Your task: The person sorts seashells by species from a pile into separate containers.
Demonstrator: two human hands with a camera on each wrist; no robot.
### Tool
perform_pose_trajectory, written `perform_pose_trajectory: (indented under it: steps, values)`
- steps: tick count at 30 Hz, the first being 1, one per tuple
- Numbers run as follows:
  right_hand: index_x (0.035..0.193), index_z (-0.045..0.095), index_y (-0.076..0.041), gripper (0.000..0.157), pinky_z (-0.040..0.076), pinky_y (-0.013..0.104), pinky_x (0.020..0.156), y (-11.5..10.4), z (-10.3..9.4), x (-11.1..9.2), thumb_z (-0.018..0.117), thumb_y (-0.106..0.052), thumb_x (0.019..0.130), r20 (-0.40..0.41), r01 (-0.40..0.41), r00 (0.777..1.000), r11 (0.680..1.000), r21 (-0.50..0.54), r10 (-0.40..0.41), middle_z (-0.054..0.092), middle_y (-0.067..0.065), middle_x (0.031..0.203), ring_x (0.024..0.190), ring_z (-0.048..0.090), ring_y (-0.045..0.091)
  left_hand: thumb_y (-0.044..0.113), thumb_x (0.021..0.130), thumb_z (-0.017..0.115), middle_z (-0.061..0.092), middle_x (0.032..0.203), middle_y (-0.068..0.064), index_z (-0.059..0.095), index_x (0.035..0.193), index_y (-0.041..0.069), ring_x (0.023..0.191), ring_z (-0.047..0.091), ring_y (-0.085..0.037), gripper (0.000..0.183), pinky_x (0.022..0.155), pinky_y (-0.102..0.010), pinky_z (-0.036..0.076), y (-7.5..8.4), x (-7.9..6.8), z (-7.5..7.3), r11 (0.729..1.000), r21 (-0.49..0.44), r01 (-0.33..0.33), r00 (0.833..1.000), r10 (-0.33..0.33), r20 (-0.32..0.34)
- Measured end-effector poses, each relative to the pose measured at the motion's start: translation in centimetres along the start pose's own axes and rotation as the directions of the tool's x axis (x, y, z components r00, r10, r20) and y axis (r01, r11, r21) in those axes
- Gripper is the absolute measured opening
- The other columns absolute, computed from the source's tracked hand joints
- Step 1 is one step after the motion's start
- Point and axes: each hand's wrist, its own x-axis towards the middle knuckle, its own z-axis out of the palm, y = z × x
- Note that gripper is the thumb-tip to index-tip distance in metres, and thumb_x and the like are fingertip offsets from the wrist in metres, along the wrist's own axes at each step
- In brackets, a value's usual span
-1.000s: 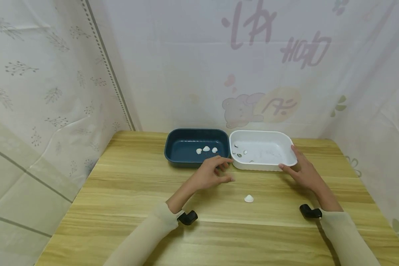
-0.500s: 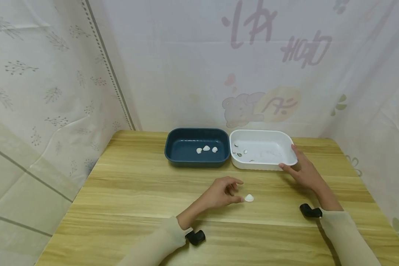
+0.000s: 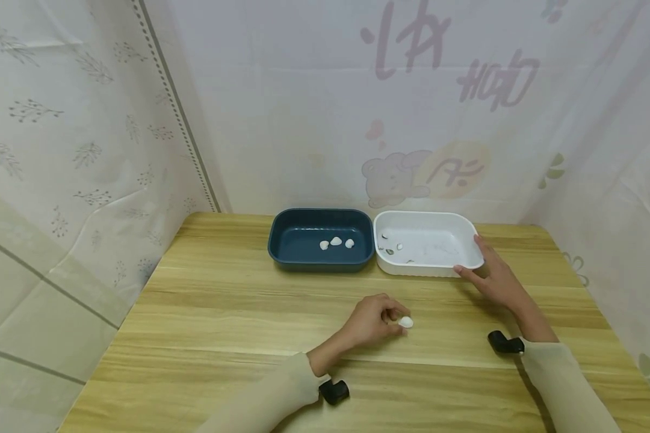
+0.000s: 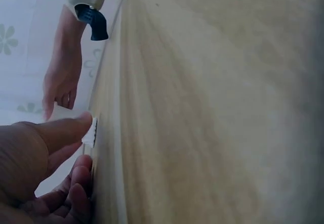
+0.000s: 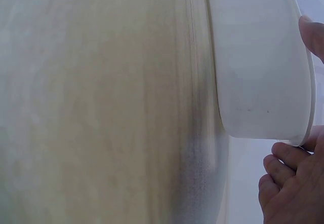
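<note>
A white seashell lies on the front middle of the wooden table, and my left hand pinches it between thumb and fingers. In the left wrist view the ridged edge of the shell shows beside the thumb tip. My right hand holds the right front corner of a white tray, thumb at the front rim and fingers along the right side. The right wrist view shows the tray's outer wall with the hand around its end. Several small shells lie in the tray's left part.
A dark blue tray stands left of the white one, their ends nearly touching. Inside it are several white shells. Behind both trays hangs a printed cloth. The wooden table extends in front of them.
My left hand has come from beside the trays down and right to the shell on the table, and its fingers have closed in on it. The right hand has stayed at the white tray.
</note>
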Motion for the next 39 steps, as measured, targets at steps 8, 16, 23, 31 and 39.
perform_pose_trajectory:
  steps: [8, 16, 23, 31, 39]
  values:
    - [0.166, -0.001, -0.011, 0.101, 0.022, 0.08, 0.11, 0.0, 0.0, 0.2, 0.064, -0.049, 0.099, -0.003, 0.005, 1.0, 1.0, -0.004, -0.005, 0.007, 0.028, 0.17, 0.15, 0.015, 0.06, 0.017, 0.08, 0.089, 0.067, 0.083, -0.002, 0.083, 0.103, 0.017, 0.069, 0.045, 0.002, 0.024, 0.063, -0.012, 0.038, 0.2, 0.3, 0.3, 0.997, 0.057, 0.045, 0.999, -0.044, -0.021]
    - [0.165, -0.001, -0.01, 0.101, 0.022, 0.081, 0.11, 0.0, 0.0, 0.0, 0.064, -0.048, 0.099, -0.002, 0.008, 1.0, 1.0, 0.0, -0.008, 0.007, 0.028, 0.169, 0.15, 0.015, 0.06, 0.018, 0.079, 0.09, 0.068, 0.081, -0.004, 0.083, 0.099, 0.016, 0.067, 0.044, 0.003, 0.022, 0.062, -0.012, 0.038, 0.5, 0.4, 0.3, 0.997, 0.063, 0.045, 0.999, -0.043, -0.025]
    - [0.166, -0.001, -0.011, 0.101, 0.023, 0.081, 0.109, 0.0, 0.1, -0.1, 0.064, -0.048, 0.099, -0.001, 0.001, 1.0, 1.0, 0.005, -0.001, 0.008, 0.027, 0.17, 0.15, 0.016, 0.06, 0.018, 0.078, 0.09, 0.068, 0.082, -0.002, 0.081, 0.095, 0.014, 0.069, 0.046, 0.003, 0.02, 0.064, -0.012, 0.039, 0.5, 0.5, 0.1, 0.996, 0.07, 0.047, 0.999, -0.047, 0.0]
    - [0.166, -0.002, -0.012, 0.101, 0.022, 0.081, 0.11, -0.2, 0.0, -0.2, 0.064, -0.05, 0.099, 0.011, -0.016, 1.0, 1.0, 0.011, 0.016, 0.007, 0.027, 0.17, 0.151, 0.014, 0.059, 0.01, 0.081, 0.087, 0.067, 0.08, 0.002, 0.077, 0.094, 0.01, 0.07, 0.05, 0.003, 0.016, 0.064, -0.011, 0.044, 0.0, 0.8, -0.7, 1.0, 0.0, 0.031, 0.995, -0.031, 0.094]
    - [0.166, -0.002, -0.011, 0.101, 0.022, 0.081, 0.11, -0.3, 0.0, -0.3, 0.064, -0.05, 0.099, 0.004, -0.013, 1.0, 1.0, 0.01, 0.012, 0.006, 0.026, 0.17, 0.151, 0.014, 0.059, 0.004, 0.082, 0.084, 0.065, 0.078, 0.001, 0.075, 0.095, 0.006, 0.066, 0.05, 0.003, 0.015, 0.06, -0.01, 0.042, -0.4, 0.7, -1.5, 0.996, -0.09, -0.021, 0.992, 0.032, 0.123]
